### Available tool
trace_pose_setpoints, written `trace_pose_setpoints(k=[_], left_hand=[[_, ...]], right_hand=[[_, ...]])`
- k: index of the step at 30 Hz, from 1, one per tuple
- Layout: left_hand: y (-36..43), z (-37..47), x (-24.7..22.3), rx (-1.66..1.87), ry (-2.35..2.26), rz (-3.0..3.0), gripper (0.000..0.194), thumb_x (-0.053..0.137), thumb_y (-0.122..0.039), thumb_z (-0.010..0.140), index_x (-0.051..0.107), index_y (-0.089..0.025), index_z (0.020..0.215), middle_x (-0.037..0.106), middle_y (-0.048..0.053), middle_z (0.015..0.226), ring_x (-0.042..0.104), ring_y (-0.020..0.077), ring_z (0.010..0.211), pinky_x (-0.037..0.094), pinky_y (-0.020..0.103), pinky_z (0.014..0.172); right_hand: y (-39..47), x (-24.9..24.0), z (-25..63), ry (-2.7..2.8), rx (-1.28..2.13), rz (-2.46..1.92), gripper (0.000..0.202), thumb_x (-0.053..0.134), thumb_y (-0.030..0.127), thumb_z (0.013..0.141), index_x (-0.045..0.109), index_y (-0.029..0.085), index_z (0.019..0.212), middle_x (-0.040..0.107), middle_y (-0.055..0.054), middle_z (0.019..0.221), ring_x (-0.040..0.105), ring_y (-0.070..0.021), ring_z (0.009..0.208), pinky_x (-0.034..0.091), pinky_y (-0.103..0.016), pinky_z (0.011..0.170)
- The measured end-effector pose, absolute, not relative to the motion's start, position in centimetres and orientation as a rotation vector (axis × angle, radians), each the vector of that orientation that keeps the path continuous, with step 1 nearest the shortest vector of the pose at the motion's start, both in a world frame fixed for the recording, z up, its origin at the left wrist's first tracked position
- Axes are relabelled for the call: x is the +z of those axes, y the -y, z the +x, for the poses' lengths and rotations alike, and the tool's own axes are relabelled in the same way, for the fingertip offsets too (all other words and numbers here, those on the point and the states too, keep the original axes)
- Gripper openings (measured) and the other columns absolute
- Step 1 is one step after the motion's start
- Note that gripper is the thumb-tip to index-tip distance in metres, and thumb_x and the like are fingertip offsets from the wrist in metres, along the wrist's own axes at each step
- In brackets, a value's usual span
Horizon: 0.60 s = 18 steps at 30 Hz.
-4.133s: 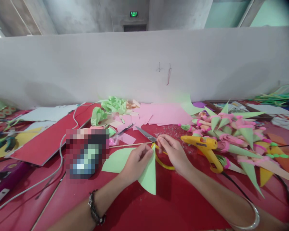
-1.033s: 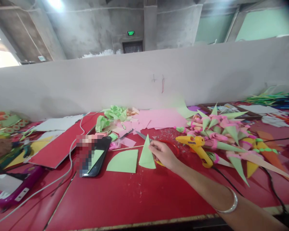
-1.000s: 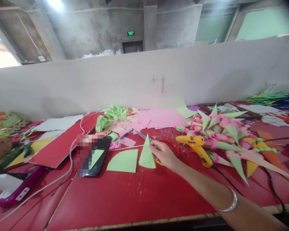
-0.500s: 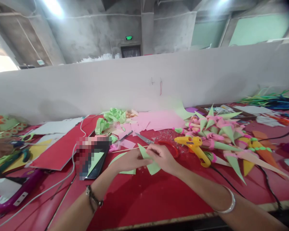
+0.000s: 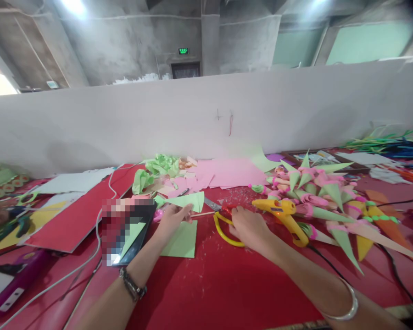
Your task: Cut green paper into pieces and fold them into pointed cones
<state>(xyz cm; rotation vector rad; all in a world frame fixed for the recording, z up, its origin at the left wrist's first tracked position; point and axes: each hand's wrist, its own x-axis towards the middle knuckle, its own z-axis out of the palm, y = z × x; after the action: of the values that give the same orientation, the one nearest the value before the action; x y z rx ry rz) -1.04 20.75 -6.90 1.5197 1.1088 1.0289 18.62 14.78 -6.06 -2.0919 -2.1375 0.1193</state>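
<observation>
**Left hand at the rim of a green cut piece, right hand over the scissors**

The left hand's bent fingers touch the near edge of the green cut piece, which lies beyond them with its broad end to the right, close to the scissors blades. Whether those fingers pinch it or only rest there cannot be told. A thin stick runs from beside the fingertips toward the scissors. Under and beside this hand lies a flat green sheet, its straight right edge in full view.

The right hand's fingers curl over the red and yellow handles; how firmly they are closed is hidden. The blades point away and to the left, and the yellow loop stands out on the near side.

Between the forearms, a broad stretch of red tabletop gives room on the near side, down to the table edge at lower right. Sideways room is tighter. A phone, partly pixelated, sits just beside the left forearm. A yellow glue gun lies just beyond the right hand, with a pile of paper cones to its right. Pink sheets fill the far side, up to the white partition.
</observation>
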Motion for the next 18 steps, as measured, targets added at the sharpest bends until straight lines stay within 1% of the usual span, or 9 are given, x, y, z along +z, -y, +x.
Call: trace_pose_setpoints(k=[2, 4, 6, 8, 11, 13, 15, 18], left_hand=[[-20.7, -0.9, -6.8, 1.096, -1.083, 1.438, 0.035, 0.062, -0.045, 0.064, 0.056, -0.014, 0.047, 0.055, 0.001, 0.042, 0.050, 0.0107, 0.044, 0.040, 0.023, 0.051], [-20.6, -0.9, -6.6, 1.163, -1.053, 1.363, 0.032, 0.064, -0.044, 0.062, 0.058, -0.014, 0.053, 0.056, 0.000, 0.045, 0.049, 0.0096, 0.041, 0.041, 0.022, 0.048], [-20.6, -0.9, -6.3, 1.233, -1.019, 1.306, 0.031, 0.064, -0.044, 0.061, 0.057, -0.013, 0.058, 0.057, -0.001, 0.049, 0.048, 0.0085, 0.041, 0.040, 0.022, 0.046], [-20.5, -1.1, -5.8, 1.290, -0.981, 1.273, 0.030, 0.063, -0.043, 0.062, 0.056, -0.014, 0.059, 0.056, -0.001, 0.051, 0.048, 0.0081, 0.041, 0.039, 0.021, 0.045], [-20.4, -1.0, -4.7, 1.348, -0.921, 1.260, 0.031, 0.061, -0.042, 0.066, 0.054, -0.014, 0.055, 0.053, -0.002, 0.050, 0.046, 0.0072, 0.041, 0.038, 0.021, 0.045], [-20.5, -0.7, -3.9, 1.384, -0.885, 1.256, 0.031, 0.060, -0.041, 0.068, 0.054, -0.014, 0.055, 0.052, -0.003, 0.048, 0.045, 0.0063, 0.041, 0.037, 0.020, 0.045], [-20.7, -0.2, -3.2, 1.418, -0.858, 1.245, 0.030, 0.059, -0.041, 0.069, 0.055, -0.014, 0.057, 0.050, -0.003, 0.047, 0.043, 0.0060, 0.040, 0.035, 0.019, 0.044], [-21.0, 0.7, -2.3, 1.455, -0.834, 1.227, 0.028, 0.059, -0.041, 0.069, 0.055, -0.015, 0.061, 0.048, -0.005, 0.045, 0.042, 0.0057, 0.040, 0.033, 0.019, 0.042]], right_hand=[[-15.0, -6.0, 18.8, 2.123, 0.169, -2.066, 0.019, 0.055, 0.015, 0.066, 0.059, 0.011, 0.085, 0.062, -0.018, 0.084, 0.061, -0.0293, 0.076, 0.041, -0.033, 0.057], [-15.2, -6.1, 19.1, 2.101, 0.253, -2.026, 0.017, 0.059, 0.019, 0.062, 0.058, 0.014, 0.078, 0.063, -0.012, 0.076, 0.061, -0.0257, 0.070, 0.039, -0.030, 0.055], [-15.4, -6.1, 19.3, 2.079, 0.334, -1.980, 0.014, 0.059, 0.025, 0.063, 0.056, 0.017, 0.074, 0.062, -0.006, 0.067, 0.059, -0.0207, 0.063, 0.036, -0.027, 0.052], [-15.5, -6.2, 19.3, 2.001, 0.409, -1.907, 0.015, 0.056, 0.030, 0.067, 0.055, 0.018, 0.077, 0.061, -0.003, 0.065, 0.057, -0.0173, 0.060, 0.036, -0.025, 0.050], [-15.6, -6.6, 19.0, 1.688, 0.656, -1.616, 0.020, 0.053, 0.030, 0.068, 0.053, 0.018, 0.084, 0.062, -0.003, 0.075, 0.057, -0.0165, 0.067, 0.040, -0.027, 0.058], [-15.7, -6.8, 18.5, 1.434, 0.879, -1.319, 0.020, 0.055, 0.030, 0.065, 0.052, 0.018, 0.081, 0.060, -0.003, 0.077, 0.056, -0.0166, 0.070, 0.041, -0.028, 0.062], [-15.7, -6.9, 18.1, 1.283, 1.006, -1.109, 0.021, 0.058, 0.033, 0.062, 0.049, 0.019, 0.075, 0.057, -0.001, 0.072, 0.053, -0.0157, 0.068, 0.042, -0.027, 0.061], [-15.6, -6.9, 17.6, 1.216, 1.035, -1.016, 0.024, 0.061, 0.037, 0.060, 0.046, 0.021, 0.069, 0.051, 0.002, 0.064, 0.049, -0.0137, 0.061, 0.040, -0.026, 0.057]])
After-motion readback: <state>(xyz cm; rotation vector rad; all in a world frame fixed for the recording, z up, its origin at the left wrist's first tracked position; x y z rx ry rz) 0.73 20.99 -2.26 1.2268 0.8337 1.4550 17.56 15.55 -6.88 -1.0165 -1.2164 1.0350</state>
